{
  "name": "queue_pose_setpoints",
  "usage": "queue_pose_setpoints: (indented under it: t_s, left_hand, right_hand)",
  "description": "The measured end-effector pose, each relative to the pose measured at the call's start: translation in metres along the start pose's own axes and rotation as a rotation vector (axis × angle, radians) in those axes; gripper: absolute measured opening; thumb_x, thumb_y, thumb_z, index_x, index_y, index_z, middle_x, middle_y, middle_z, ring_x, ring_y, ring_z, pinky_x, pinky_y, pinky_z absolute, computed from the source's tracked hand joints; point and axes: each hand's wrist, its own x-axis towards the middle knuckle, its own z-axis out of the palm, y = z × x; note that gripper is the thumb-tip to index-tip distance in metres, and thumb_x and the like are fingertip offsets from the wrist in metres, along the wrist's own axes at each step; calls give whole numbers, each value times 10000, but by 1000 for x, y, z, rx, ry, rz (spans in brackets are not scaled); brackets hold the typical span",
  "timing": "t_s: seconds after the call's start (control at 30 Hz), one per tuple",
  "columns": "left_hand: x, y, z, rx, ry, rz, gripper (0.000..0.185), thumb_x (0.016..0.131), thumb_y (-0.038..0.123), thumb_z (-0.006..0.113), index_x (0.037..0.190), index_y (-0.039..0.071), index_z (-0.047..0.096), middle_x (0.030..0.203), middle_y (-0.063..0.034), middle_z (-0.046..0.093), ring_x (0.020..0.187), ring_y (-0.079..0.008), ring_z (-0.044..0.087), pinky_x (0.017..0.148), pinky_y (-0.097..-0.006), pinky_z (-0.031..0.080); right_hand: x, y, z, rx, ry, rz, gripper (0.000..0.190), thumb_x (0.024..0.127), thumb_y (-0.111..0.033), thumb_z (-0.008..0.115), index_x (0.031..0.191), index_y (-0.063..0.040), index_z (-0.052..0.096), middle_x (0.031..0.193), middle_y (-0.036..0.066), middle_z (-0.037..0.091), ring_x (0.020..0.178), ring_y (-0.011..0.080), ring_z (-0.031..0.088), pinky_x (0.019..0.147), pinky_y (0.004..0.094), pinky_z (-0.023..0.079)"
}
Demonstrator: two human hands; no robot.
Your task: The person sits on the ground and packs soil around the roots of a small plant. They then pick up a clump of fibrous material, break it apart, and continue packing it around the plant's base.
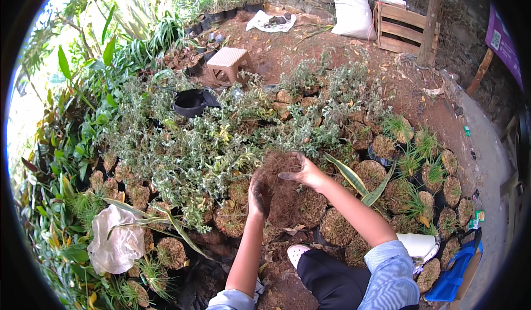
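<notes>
A loose clump of brown fibre, like coir or dry roots (280, 181), is held up in front of me between both hands. My left hand (259, 196), dark with soil, cups its left side. My right hand (305, 171) grips the upper right side with thumb and fingers spread around it; its fingertips are partly hidden by the strands. Strands hang below the hands over round, straw-topped plant pots (336, 225). Grey-green leafy plants (199, 152) fill the bed just beyond.
A black plastic pot (193, 102) lies among the plants, with a beige stool (230, 63) behind. Crumpled white plastic (118, 239) is at left. Variegated snake-plant leaves (361, 181) stick up at right. A blue bag (454, 272), white sack (353, 9) and wooden crate (400, 29) stand farther out.
</notes>
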Motion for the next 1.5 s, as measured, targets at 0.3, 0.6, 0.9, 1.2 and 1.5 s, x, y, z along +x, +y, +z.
queue_pose_setpoints:
  t_s: [0.3, 0.6, 0.9, 1.2, 1.5]
  left_hand:
    - [-5, 5, 6, 434, 141, 122, 292, 759, 91, 717, 1033, 63, 621, 953, -21, 646, 809, -131, 605, 625, -256, 473]
    - [1, -8, 1, 119, -45, 124, 498, 793, -78, 575, 1262, 12, 432, 1236, -114, 527, 1032, -220, 554, 904, -319, 447]
    - [-13, 32, -37, 402, -313, -141, 678, 734, 69, 615, 1357, 112, 353, 1358, -68, 443, 1211, -214, 416, 992, -380, 342]
    - [-15, 82, -29, 632, -157, -183, 586, 912, 405, 440, 1397, 120, 277, 1505, -43, 133, 1369, -226, 194, 1120, -448, 124]
    - [-4, 33, 8, 621, -164, 51, 420, 879, 129, 583, 1262, 17, 452, 1184, -88, 554, 994, -167, 563, 839, -312, 474]
  right_hand:
    - [1, -12, -9, 164, -93, 218, 468, 823, 67, 557, 1252, 54, 368, 1242, 174, 477, 1038, 232, 563, 814, 323, 526]
    - [-5, 1, 17, 53, 17, 40, 563, 774, 11, 657, 1267, 2, 385, 1209, 143, 526, 1039, 218, 559, 924, 345, 455]
    - [4, -7, -32, 122, 65, 450, 587, 846, -12, 534, 1350, 45, 237, 1138, 162, 556, 1011, 220, 585, 823, 333, 499]
    - [12, -22, -56, 6, -43, 122, 421, 769, 138, 568, 1171, 64, 467, 1270, 160, 460, 1031, 253, 573, 893, 345, 518]
    - [12, -28, -25, -37, -272, 3, 389, 794, -62, 660, 1158, -57, 525, 1171, 83, 567, 1018, 199, 581, 860, 308, 492]
